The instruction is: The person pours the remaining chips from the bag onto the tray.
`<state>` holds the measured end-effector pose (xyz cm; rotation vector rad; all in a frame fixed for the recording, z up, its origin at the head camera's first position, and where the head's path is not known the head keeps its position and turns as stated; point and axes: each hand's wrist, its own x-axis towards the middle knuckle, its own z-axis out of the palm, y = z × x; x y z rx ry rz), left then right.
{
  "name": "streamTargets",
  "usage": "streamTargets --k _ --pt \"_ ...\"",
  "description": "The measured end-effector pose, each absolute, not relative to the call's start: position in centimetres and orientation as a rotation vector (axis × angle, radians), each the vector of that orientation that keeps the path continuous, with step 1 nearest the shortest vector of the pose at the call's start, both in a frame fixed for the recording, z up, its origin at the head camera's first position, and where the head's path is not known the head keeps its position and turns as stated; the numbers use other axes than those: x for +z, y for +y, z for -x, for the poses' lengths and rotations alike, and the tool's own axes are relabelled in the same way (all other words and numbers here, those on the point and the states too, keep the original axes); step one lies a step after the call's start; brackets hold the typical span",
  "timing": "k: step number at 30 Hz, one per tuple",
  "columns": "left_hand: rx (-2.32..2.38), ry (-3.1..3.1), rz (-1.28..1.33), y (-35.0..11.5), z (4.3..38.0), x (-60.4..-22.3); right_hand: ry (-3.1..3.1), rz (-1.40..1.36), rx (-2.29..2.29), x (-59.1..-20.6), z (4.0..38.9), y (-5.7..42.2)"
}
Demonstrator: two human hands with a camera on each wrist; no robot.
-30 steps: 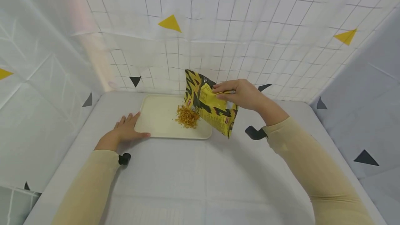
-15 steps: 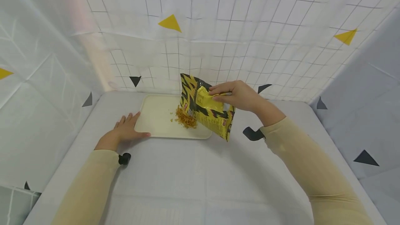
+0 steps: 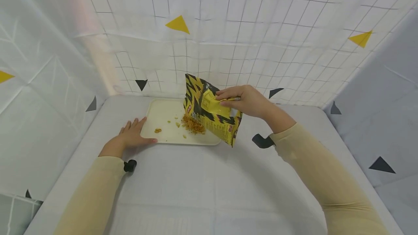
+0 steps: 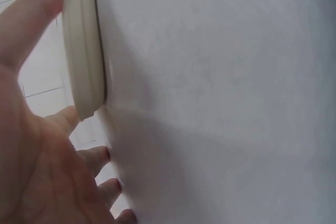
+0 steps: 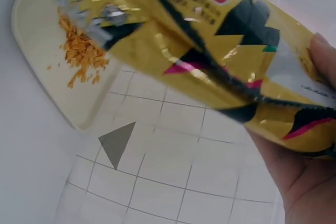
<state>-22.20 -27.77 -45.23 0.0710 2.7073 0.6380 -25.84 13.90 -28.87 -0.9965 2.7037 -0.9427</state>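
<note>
My right hand pinches a yellow and black snack bag and holds it tilted over the right part of a cream tray. Under the bag's lower left edge lies a heap of orange-brown snack crumbs, partly hidden by the bag. A few loose pieces are scattered to the left of the heap. In the right wrist view the bag fills the upper part, with the heap beyond it. My left hand rests at the tray's left end, fingers spread and thumb on the front corner.
A white cloth covers the table. Behind the tray rises a white sheet with grid lines, and further sheets hang at the left and right sides. A black wrist camera juts out from the right sleeve.
My right hand and the bag have shifted left over the tray. More loose pieces have spread across the tray to the left of the heap. The left hand has stayed still.
</note>
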Motion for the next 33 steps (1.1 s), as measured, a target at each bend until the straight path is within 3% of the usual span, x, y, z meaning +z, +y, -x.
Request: streamTargets --k 33 --pt "0.625 2.705 -0.069 -27.9 22.3 -45.2 2.691 1.078 -0.959 -29.5 25.8 12.3"
